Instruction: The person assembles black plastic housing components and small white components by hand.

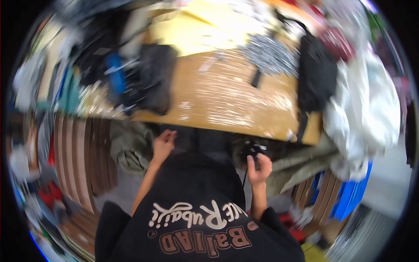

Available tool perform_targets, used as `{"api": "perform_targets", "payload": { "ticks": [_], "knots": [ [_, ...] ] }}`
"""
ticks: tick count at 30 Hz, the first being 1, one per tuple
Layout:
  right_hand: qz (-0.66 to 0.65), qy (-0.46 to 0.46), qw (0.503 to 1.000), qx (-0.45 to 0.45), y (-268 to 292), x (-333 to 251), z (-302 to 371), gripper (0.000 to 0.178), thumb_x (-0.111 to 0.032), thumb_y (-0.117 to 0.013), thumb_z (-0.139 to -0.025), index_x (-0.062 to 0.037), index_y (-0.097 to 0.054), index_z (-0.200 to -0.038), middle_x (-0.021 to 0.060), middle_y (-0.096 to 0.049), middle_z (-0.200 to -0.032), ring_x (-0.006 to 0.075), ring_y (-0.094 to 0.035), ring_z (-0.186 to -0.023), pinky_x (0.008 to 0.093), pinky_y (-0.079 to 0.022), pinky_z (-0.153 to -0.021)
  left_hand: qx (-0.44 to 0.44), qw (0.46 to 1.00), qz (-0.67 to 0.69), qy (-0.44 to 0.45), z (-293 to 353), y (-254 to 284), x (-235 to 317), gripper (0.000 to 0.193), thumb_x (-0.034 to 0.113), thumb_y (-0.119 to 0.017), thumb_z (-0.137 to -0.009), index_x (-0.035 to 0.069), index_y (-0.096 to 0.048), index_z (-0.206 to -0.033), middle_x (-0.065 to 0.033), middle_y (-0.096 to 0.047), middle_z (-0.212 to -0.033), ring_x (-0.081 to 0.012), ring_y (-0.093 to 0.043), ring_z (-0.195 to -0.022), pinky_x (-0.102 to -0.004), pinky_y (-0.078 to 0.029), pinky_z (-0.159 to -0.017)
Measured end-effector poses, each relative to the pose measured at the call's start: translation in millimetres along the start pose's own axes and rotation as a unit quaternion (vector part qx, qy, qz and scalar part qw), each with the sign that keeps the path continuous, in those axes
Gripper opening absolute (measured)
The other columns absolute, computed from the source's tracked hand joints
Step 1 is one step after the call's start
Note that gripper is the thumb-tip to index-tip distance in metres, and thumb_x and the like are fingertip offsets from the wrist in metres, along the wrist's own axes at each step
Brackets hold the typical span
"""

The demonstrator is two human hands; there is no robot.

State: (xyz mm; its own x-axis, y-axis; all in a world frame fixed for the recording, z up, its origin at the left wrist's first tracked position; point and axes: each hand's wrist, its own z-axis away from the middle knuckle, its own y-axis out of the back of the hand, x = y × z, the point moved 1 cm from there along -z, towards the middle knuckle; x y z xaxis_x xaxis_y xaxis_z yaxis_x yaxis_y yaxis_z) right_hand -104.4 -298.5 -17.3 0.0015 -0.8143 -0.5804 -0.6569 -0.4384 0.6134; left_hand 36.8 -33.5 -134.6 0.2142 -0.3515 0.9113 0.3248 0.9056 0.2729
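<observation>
Just off the near edge of the wrapped table (209,98), my left hand (163,144) is raised with its fingers curled together. Whether anything small is between them is hidden by blur. My right hand (259,169) is lower, to the right, with thumb and fingers around the lower part of a glossy black object (253,148). Its kind is too blurred to tell, and a thin dark cord hangs beside the wrist. A black pouch-like bag (155,78) lies on the table beyond my left hand. A longer black bag with a strap (315,72) lies at the table's right end.
Yellow sheets (200,26), a crinkled silvery bundle (270,53) and a small black piece (256,78) lie on the table. White plastic bags (364,100) bulge at right. Olive cloth (126,146) hangs at left, by stacked brown boards (80,157).
</observation>
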Motion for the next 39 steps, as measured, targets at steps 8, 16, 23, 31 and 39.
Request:
{"api": "perform_targets", "payload": {
  "ticks": [8,16,23,31,39],
  "knots": [
    [-0.055,-0.203,0.880,0.425,83.7,58.0,30.0,0.034,0.000,-0.050,-0.082,-0.0024,-0.029,-0.109,0.0120,-0.053,-0.085,0.0134,-0.051,-0.057,0.0237,-0.043,-0.045,0.024,1.000,0.000,-0.019,-0.9,-10.6,5.7,0.025,0.019,-0.048,-0.090,0.003,-0.051,-0.071,0.0021,-0.040,-0.048,-0.0037,-0.034,-0.041,-0.0202,-0.024,-0.039],
    [0.322,-0.457,0.796,0.230,126.2,192.7,113.4,0.031,-0.022,-0.055,-0.083,0.0008,-0.046,-0.102,0.0183,-0.057,-0.095,0.0290,-0.058,-0.078,0.0384,-0.045,-0.068,0.012,0.999,-0.004,-0.043,-4.6,-19.9,1.9,0.026,0.018,-0.048,-0.091,0.005,-0.046,-0.069,0.0017,-0.040,-0.051,-0.0042,-0.033,-0.041,-0.0201,-0.025,-0.040],
    [0.389,-0.551,0.719,-0.169,98.1,202.6,159.9,0.055,-0.042,-0.055,-0.075,-0.0089,-0.047,-0.118,0.0166,-0.054,-0.110,0.0326,-0.049,-0.105,0.0447,-0.029,-0.095,0.032,0.999,0.000,-0.028,-6.6,-17.5,2.2,0.023,0.014,-0.048,-0.090,0.004,-0.047,-0.069,0.0015,-0.042,-0.053,-0.0040,-0.035,-0.041,-0.0198,-0.026,-0.039],
    [0.241,-0.271,0.930,0.050,154.7,65.8,-31.6,0.033,-0.012,-0.056,-0.082,-0.0077,-0.050,-0.114,0.0121,-0.049,-0.116,0.0278,-0.048,-0.103,0.0366,-0.029,-0.095,0.041,0.999,0.023,-0.027,-10.6,-17.5,5.2,0.016,0.007,-0.047,-0.085,0.004,-0.050,-0.070,0.0019,-0.044,-0.052,-0.0041,-0.039,-0.041,-0.0197,-0.028,-0.037],
    [-0.171,-0.117,0.978,0.008,31.4,7.3,-179.4,0.034,0.005,-0.057,-0.075,-0.0012,-0.051,-0.108,0.0104,-0.046,-0.112,0.0139,-0.050,-0.083,0.0242,-0.043,-0.070,0.305,0.922,0.238,-0.022,-5.0,20.5,2.7,0.023,0.018,-0.046,-0.088,0.008,-0.045,-0.067,0.0022,-0.037,-0.047,-0.0074,-0.034,-0.036,-0.0222,-0.025,-0.032]
  ]
}}
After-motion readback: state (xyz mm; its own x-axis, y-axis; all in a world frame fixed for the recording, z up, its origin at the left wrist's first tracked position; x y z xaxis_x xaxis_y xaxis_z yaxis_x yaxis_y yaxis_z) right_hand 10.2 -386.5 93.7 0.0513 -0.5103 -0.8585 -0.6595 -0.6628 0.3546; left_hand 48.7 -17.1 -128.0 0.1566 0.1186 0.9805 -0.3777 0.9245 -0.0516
